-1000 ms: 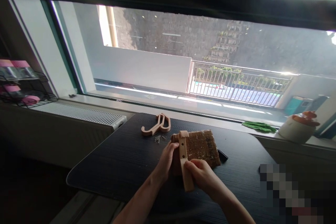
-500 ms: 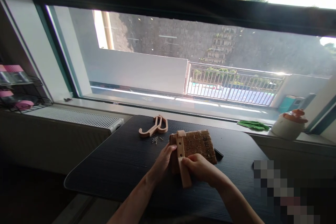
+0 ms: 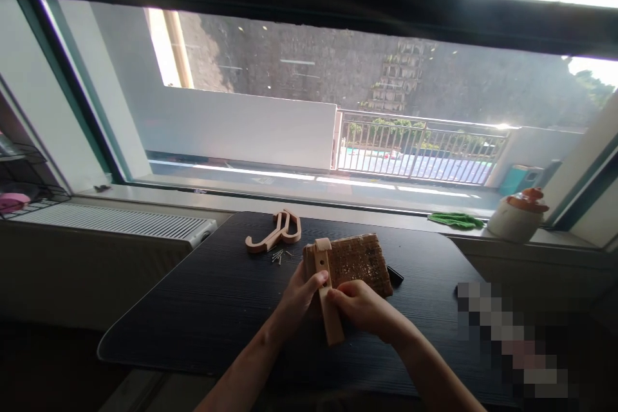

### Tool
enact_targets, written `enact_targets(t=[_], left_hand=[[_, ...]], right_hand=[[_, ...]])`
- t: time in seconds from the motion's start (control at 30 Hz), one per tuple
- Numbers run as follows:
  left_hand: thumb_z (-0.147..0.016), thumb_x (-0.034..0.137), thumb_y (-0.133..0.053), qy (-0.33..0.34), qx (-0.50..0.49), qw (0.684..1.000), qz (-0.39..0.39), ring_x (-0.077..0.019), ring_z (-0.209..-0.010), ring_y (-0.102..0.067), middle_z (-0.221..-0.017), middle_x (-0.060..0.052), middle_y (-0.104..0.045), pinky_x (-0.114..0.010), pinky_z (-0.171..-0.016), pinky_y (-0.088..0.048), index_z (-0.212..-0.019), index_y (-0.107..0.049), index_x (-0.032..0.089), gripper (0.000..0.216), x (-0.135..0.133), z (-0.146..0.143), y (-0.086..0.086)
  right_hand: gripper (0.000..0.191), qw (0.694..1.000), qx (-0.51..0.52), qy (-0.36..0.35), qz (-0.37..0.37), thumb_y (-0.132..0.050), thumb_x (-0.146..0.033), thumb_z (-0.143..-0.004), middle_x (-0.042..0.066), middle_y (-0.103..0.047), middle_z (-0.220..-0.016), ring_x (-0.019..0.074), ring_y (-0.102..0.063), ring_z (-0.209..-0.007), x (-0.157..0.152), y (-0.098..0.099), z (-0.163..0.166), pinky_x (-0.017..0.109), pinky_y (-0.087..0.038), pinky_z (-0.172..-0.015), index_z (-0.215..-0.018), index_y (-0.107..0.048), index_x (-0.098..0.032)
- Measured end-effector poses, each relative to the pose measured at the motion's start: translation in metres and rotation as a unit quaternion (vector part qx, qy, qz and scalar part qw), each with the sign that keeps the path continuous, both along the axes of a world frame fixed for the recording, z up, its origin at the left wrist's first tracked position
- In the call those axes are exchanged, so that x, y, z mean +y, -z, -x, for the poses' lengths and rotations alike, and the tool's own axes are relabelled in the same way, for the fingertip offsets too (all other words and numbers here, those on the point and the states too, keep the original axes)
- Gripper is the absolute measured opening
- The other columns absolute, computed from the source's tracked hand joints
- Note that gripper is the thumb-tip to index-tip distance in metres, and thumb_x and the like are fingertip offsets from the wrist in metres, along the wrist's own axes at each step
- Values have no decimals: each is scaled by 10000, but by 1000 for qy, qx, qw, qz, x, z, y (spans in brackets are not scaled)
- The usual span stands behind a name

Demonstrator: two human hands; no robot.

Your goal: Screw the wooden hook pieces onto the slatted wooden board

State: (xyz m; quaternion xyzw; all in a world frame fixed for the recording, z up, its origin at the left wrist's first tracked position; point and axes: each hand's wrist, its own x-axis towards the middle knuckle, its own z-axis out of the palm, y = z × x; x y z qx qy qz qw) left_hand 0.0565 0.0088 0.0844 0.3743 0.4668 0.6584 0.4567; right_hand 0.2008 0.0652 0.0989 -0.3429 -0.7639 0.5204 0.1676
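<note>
Pale wooden strip [image 3: 332,324] lies between my two hands, across the brown block's [image 3: 360,264] left end. Left hand [image 3: 298,295]: thumb pressed on its face near the hole, fingers hidden. Right hand [image 3: 361,301]: pinching it lower down. Judging remotely, I'd want even thumb pressure and no twist against the block. Wooden hooks [image 3: 263,244], metal fasteners [image 3: 277,257] sit beyond the left hand.

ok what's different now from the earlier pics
The left hand has moved its thumb rightward onto the face of the wooden strip. The right hand still pinches the strip; the wooden hook and small metal pieces lie where they were.
</note>
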Motion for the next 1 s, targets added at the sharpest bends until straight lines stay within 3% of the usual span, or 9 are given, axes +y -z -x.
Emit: enact_targets(t=[0.1,0.17,0.27,0.43,0.67,0.83,1.0], left_hand=[[-681,342,-636,-9,-8,1000,9,-176,-756,-598,-925,-40,-639,-266,-691,-453,-1084,-556,189,439,1,-1,-1],[-687,349,-630,-8,-4,1000,13,-179,-747,-599,-909,-41,-642,-274,-689,-454,-1110,-542,188,461,2,-1,0],[-704,357,-615,-6,8,1000,13,-190,-785,-600,-953,-52,-635,-289,-715,-454,-1129,-525,186,467,5,1,4],[-720,350,-603,-5,15,1000,3,-204,-884,-585,-1033,-60,-612,-299,-778,-444,-1105,-538,188,423,6,2,6],[-692,357,-624,-9,-5,1000,-10,-194,-822,-587,-962,-53,-625,-283,-726,-451,-1085,-542,180,438,0,1,3],[-698,343,-623,3,-32,999,-19,-201,-862,-580,-976,-58,-617,-291,-748,-451,-1107,-514,182,453,0,2,4],[-679,342,-641,-7,-24,1000,-10,-198,-854,-575,-940,-56,-624,-280,-746,-447,-1080,-539,174,446,-1,4,4]], right_hand=[[249,998,55,32,6,-432,-277,-772,15,-541,-640,79,-428,-527,5,-11,-11,188,-329,-466,-764,-626,-121],[280,993,89,51,53,-406,-185,-728,17,-553,-705,81,-461,-526,9,-19,-18,193,-364,-462,-909,-613,-132],[344,983,150,60,91,-424,-130,-668,24,-565,-779,92,-529,-571,14,-29,-20,230,-451,-533,-968,-593,-128],[270,964,243,70,89,-547,-227,-687,42,-630,-837,141,-611,-693,13,-36,-8,303,-507,-686,-933,-602,-129],[324,964,244,91,61,-644,-343,-667,83,-671,-905,199,-627,-824,9,-29,3,323,-506,-759,-915,-620,-136],[390,963,247,83,63,-640,-389,-683,101,-659,-953,222,-630,-825,7,-27,11,334,-523,-691,-985,-579,-149],[416,967,223,115,32,-630,-456,-680,82,-675,-869,189,-630,-672,6,-24,14,305,-512,-599,-970,-604,-158]])
